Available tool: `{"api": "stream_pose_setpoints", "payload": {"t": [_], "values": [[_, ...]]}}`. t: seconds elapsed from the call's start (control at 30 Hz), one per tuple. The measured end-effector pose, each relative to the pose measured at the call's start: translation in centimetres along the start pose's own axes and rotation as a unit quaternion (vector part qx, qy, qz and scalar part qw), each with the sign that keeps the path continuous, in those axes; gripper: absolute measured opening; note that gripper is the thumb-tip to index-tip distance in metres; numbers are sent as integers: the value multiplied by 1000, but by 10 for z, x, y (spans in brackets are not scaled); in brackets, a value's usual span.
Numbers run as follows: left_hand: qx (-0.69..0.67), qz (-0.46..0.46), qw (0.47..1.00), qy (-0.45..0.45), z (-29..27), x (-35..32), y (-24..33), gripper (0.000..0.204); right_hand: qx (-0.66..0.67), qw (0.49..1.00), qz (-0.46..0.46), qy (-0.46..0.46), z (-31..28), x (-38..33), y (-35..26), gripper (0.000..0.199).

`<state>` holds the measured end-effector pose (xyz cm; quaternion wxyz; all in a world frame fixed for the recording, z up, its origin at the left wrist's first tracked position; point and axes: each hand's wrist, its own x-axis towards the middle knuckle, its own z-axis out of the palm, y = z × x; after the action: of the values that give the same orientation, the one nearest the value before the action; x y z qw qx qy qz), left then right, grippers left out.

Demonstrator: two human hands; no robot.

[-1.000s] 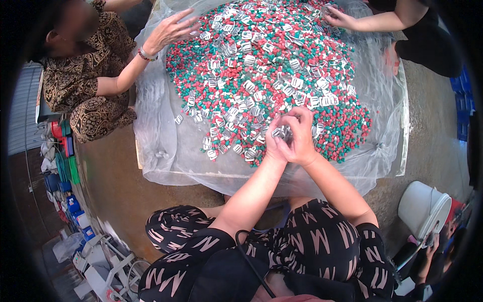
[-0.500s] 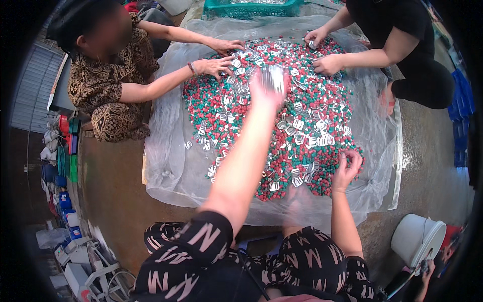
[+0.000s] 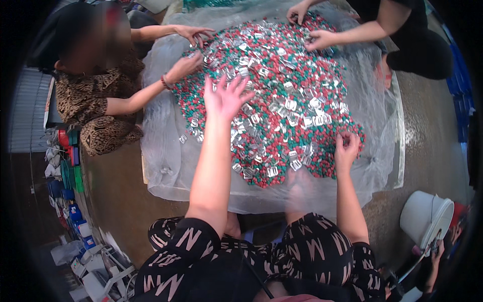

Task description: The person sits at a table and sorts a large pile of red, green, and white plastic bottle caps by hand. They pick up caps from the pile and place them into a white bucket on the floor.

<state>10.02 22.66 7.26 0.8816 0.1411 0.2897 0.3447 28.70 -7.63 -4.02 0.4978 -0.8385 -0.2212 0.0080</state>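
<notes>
A broad pile of small red, green and white pellets (image 3: 297, 143) lies on a translucent mesh sheet (image 3: 166, 173). Silver slotted metal buckles (image 3: 291, 104) are scattered all through it. My left hand (image 3: 224, 100) is over the left part of the pile, palm up, fingers spread and nothing held. At the pile's right edge, my right hand (image 3: 346, 153) is closed, fingertips curled towards the thumb; whatever may be between them is hidden. Loose buckles (image 3: 296, 164) lie to its left, near the front of the heap.
A co-worker's hand (image 3: 187, 65) is at the pile's far left; another person's hand (image 3: 320, 40) works at the far right. A white bucket (image 3: 420, 214) stands on the floor at right. Blue crates (image 3: 455, 70) line the right side; a teal basket (image 3: 211, 4) is beyond the pile.
My left hand has moved left and its fingers have spread; the shiny metal blur at it is gone. My right hand's fingers have curled in. The left co-worker's hands have drawn back leftward.
</notes>
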Motion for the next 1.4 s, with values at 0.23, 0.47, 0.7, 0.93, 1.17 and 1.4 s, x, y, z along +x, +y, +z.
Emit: {"api": "stream_pose_setpoints", "payload": {"t": [0.23,0.47,0.7,0.93,1.17,1.4], "values": [[124,-54,975,178,-112,-71,-71,47,-75,991,-18,-106,4,-16,10,15],[625,95,774,4,-94,-80,-126,19,-207,945,-77,-241,20,-33,-25,31],[810,187,548,-88,-74,-87,-169,22,-202,927,-64,-310,18,-21,-10,19],[484,23,872,-66,-87,-75,-116,22,350,809,393,-264,7,-11,-3,19],[879,134,416,-192,-76,-84,-132,30,-84,926,106,-351,33,-29,-12,25],[531,19,838,-123,-93,-69,-119,14,-62,911,126,-389,35,-19,-14,12]]}}
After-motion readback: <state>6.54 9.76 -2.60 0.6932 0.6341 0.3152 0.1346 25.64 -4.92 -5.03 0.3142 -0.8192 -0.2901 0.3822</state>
